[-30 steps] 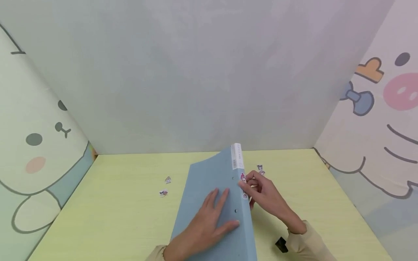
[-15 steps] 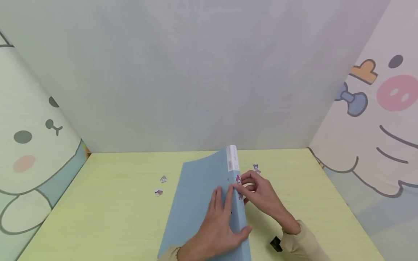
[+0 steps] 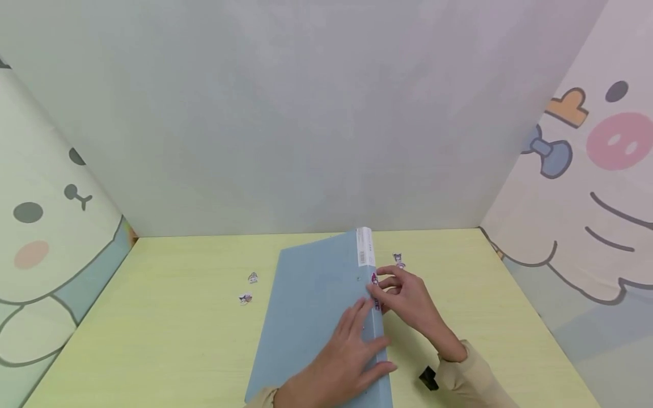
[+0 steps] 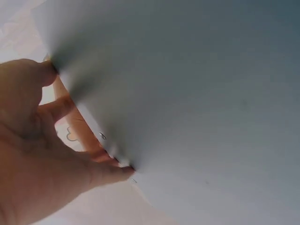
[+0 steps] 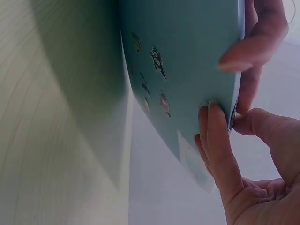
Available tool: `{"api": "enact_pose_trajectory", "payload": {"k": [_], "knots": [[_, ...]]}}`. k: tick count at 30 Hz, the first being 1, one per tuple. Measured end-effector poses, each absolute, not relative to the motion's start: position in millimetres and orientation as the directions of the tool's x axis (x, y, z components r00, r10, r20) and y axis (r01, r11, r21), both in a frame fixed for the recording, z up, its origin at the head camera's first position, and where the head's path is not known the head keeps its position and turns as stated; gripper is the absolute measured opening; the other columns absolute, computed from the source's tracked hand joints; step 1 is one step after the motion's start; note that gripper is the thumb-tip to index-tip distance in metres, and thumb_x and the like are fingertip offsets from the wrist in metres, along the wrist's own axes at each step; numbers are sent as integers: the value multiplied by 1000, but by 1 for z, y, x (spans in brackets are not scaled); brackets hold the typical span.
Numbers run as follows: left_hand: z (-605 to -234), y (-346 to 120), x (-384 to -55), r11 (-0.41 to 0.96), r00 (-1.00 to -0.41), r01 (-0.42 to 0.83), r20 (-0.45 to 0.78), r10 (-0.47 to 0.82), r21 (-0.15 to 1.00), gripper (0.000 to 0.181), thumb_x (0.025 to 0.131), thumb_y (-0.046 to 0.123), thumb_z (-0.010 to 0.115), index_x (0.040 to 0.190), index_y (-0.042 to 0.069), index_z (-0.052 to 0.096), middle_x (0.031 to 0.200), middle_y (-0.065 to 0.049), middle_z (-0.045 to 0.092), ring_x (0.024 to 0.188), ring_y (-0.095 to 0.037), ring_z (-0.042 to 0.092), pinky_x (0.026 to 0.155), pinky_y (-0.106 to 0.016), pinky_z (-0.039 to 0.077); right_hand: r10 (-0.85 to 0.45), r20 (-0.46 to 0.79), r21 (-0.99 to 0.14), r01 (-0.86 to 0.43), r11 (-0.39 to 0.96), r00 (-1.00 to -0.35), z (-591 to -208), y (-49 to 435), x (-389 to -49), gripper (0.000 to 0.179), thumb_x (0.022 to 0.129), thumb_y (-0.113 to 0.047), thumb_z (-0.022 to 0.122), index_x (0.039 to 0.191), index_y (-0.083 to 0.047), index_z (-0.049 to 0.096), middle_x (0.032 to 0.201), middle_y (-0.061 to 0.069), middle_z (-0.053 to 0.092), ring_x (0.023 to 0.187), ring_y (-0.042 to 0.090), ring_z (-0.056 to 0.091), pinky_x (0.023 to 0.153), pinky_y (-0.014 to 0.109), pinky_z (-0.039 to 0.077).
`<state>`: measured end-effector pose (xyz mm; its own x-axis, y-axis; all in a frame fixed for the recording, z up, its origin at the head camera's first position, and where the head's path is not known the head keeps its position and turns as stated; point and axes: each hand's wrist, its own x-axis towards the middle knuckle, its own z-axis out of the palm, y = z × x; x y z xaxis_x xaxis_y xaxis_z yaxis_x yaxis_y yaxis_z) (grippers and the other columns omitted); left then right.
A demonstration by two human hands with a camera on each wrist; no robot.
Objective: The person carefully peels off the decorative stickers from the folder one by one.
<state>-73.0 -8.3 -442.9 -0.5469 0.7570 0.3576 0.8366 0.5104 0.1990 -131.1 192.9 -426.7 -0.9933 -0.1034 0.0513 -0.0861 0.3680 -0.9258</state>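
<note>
A light blue file folder [image 3: 306,306] stands on its long edge, tilted, with its spine [image 3: 380,334] along the right. Stickers [image 3: 375,280] show on the spine beside a white label [image 3: 365,246]. My left hand [image 3: 334,362] rests on the cover with its fingers straight; the thumb and index finger reach over the spine. On the other side my right hand [image 3: 408,297] pinches the spine at the stickers, thumb on the spine edge. The right wrist view shows its fingers [image 5: 218,145] against the far cover, which carries several more stickers [image 5: 158,62].
Two loose stickers [image 3: 253,277] lie on the pale yellow-green table [image 3: 168,334] left of the folder. More stickers [image 3: 399,260] lie behind my right hand. A small black object [image 3: 428,378] sits by the right sleeve. Cartoon-printed sheets and a grey backdrop [image 3: 306,113] enclose the table.
My left hand has slid across the cover to the spine, its thumb and index finger now over it. My right hand keeps its pinch at the spine stickers. The whole view has shifted slightly.
</note>
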Motion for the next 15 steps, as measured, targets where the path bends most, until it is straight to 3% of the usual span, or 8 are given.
{"api": "enact_pose_trajectory", "payload": {"k": [4,8,11,15], "knots": [[-444,-10,-72,420,-424,903,368,827,96,33,103,54,55,110,26,73,151,-13,45,150,-36,31,115,-54,35,-84,51,-916,-81,393,-995,-426,193,-131,42,92,-22,79,125,0,65,94,9,77,63,18,73,65,31,58],[-446,-13,-71,341,-302,939,348,887,-54,50,89,69,64,113,26,67,140,-5,52,148,-31,37,112,-57,38,-87,39,-916,-71,394,-995,-424,194,-130,43,92,-21,78,126,0,64,93,9,77,59,22,73,69,30,57],[-449,-13,-70,329,-262,932,345,901,-151,58,85,76,62,113,25,62,135,0,52,146,-29,39,111,-57,38,-89,35,-916,-68,395,-995,-424,194,-130,42,92,-20,78,126,0,63,93,9,77,59,23,73,67,30,57],[-452,-11,-68,352,-262,916,377,888,-192,49,92,69,58,106,22,60,127,1,54,143,-28,42,109,-58,39,-83,38,-923,-67,378,-996,-423,194,-130,42,92,-19,78,126,1,63,94,11,77,59,23,72,63,32,58]]}}
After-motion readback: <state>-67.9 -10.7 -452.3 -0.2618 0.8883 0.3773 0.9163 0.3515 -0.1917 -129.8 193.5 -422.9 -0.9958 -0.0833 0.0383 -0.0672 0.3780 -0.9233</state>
